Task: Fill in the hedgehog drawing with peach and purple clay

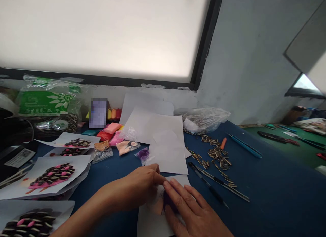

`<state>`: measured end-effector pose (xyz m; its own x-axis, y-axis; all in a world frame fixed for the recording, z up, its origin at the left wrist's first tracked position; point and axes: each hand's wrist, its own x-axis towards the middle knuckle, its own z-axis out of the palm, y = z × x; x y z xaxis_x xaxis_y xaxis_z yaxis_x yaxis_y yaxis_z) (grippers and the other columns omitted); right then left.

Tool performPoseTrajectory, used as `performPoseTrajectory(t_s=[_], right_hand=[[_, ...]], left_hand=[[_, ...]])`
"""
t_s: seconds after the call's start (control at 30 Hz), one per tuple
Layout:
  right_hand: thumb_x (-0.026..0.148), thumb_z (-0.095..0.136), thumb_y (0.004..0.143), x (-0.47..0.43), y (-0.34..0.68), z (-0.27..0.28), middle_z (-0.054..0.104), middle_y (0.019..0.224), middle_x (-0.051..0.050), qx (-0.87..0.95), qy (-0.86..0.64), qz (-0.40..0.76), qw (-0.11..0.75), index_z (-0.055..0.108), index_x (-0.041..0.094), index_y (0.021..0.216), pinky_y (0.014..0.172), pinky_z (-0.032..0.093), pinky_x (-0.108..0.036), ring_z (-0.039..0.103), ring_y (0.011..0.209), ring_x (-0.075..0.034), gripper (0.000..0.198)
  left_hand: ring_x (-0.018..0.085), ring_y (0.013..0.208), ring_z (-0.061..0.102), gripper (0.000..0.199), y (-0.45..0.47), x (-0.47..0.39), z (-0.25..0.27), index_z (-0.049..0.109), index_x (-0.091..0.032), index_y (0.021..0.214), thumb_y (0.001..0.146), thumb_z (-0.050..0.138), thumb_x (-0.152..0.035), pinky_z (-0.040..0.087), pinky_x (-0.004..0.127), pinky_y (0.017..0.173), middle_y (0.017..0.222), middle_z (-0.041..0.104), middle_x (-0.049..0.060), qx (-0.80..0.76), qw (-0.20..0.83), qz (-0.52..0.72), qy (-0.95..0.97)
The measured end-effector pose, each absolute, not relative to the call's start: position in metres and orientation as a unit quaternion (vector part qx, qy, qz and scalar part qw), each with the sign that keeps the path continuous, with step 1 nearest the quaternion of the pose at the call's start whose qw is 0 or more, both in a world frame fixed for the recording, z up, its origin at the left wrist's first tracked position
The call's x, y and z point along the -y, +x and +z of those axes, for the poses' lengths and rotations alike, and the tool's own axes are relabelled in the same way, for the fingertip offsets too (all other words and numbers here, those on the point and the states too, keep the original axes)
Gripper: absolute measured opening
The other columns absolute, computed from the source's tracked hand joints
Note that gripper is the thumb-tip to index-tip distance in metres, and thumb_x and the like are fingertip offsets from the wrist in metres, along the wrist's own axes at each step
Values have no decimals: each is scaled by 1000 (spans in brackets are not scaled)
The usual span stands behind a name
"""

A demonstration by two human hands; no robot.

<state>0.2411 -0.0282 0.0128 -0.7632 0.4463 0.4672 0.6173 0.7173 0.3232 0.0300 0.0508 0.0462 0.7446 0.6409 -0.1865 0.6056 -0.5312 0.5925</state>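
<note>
In the head view, a white paper sheet (pixel 147 225) lies at the table's near edge with a patch of purple clay (pixel 169 200) and a peach clay patch (pixel 157 205) on it. My right hand (pixel 189 210) rests over the purple clay, its fingers stretched out and lying flat, covering most of it. From the left, my left hand (pixel 145 184) reaches in with curled fingers, the index extended to the right fingertips. Whatever its other fingers may hold is hidden. Below it, the peach clay has a pencil-like line beside it.
Left, printed pictures (pixel 54 176) show seed-covered hedgehogs. Behind are bagged clay pieces (pixel 127 146), a purple clay bag (pixel 143 155) and blank paper sheets (pixel 165 152). Right lie sunflower seeds (pixel 219 155), a black pen (pixel 209 186), blue tweezers (pixel 246 146) and a plastic bag (pixel 203 120).
</note>
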Motion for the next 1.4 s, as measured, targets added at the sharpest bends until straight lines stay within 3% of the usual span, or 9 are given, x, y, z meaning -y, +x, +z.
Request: performPoseTrajectory(t_s=[0.23,0.4,0.5,0.7,0.83,1.03,1.4], right_hand=[[13,40,100,27,238,9,54,145,-9,917,-280,-236,161,64,18,123,95,56,-33,54,129,-24,33],[17,44,96,25,242,-8,54,145,-11,898,-289,-230,240,67,19,107,97,53,-37,43,138,-27,26],[20,52,93,24,247,-15,52,146,-14,899,-306,-219,223,65,21,105,103,48,-41,37,142,-30,18],[17,47,97,28,251,5,56,142,-15,920,-289,-211,160,65,20,112,98,53,-40,48,134,-30,24],[19,50,99,28,251,20,54,145,-11,926,-286,-197,147,63,22,124,101,52,-35,49,134,-26,29],[15,51,99,29,245,14,53,146,-8,925,-293,-182,158,65,21,123,106,48,-33,45,137,-24,29],[20,57,95,22,245,19,55,144,-9,916,-328,-117,198,72,23,87,102,50,-42,45,137,-30,17]], left_hand=[[15,77,56,39,29,-52,43,71,-28,96,82,43,-4,40,25,67,86,51,0,-352,324,32,878],[16,81,57,45,29,-51,46,71,-30,103,79,44,-3,40,26,71,87,53,0,-349,325,28,878],[15,84,57,49,28,-53,47,71,-32,106,77,45,-2,40,25,74,90,53,-1,-346,326,25,879],[16,86,56,53,23,-56,48,69,-34,113,81,44,0,41,26,76,93,52,0,-313,342,10,886],[16,86,56,52,22,-56,48,69,-34,110,79,45,1,42,26,76,94,53,-1,-317,346,13,883],[16,85,57,46,24,-55,45,70,-29,103,77,45,1,42,27,74,93,53,-1,-320,341,19,884],[16,84,56,54,23,-58,44,67,-31,113,76,45,1,42,26,75,91,53,-1,-317,339,26,886]])
